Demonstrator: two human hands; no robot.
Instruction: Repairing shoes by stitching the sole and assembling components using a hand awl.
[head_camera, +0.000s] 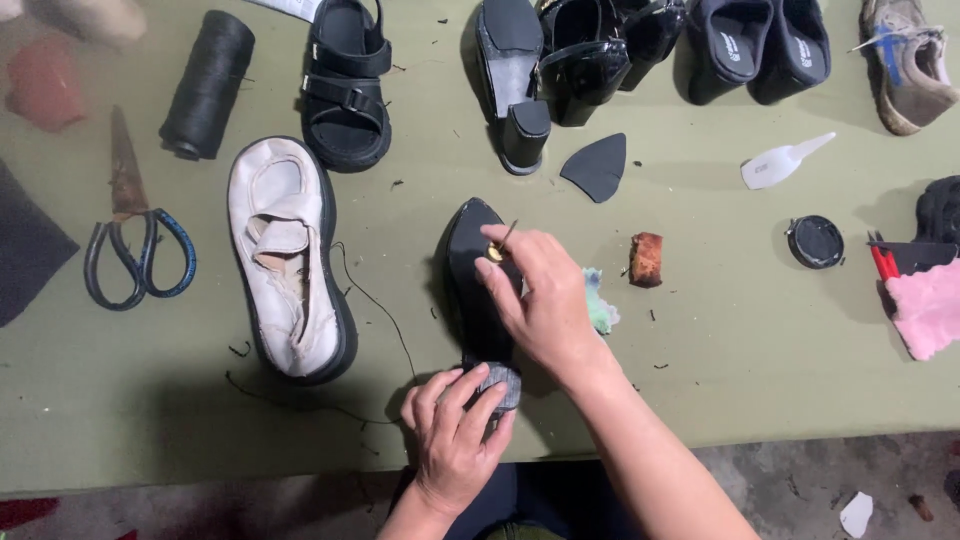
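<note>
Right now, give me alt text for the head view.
Right hand dabs a small brush on an upturned black shoe sole; left hand grips its heel. Around it on the green table: white shoe, scissors, thread spool.

The left hand (455, 430) hides the black shoe's (470, 265) heel.

We see both forearms entering from the lower edge, bare. Our left hand (455, 435) lies palm down, fingers (470, 395) curled forward and closed in a grip, wrist straight. Our right forearm runs diagonally up and to the left; the right hand (540, 300) is palm down, thumb and index finger pinched together at the tips, remaining fingers loosely bent.
</note>
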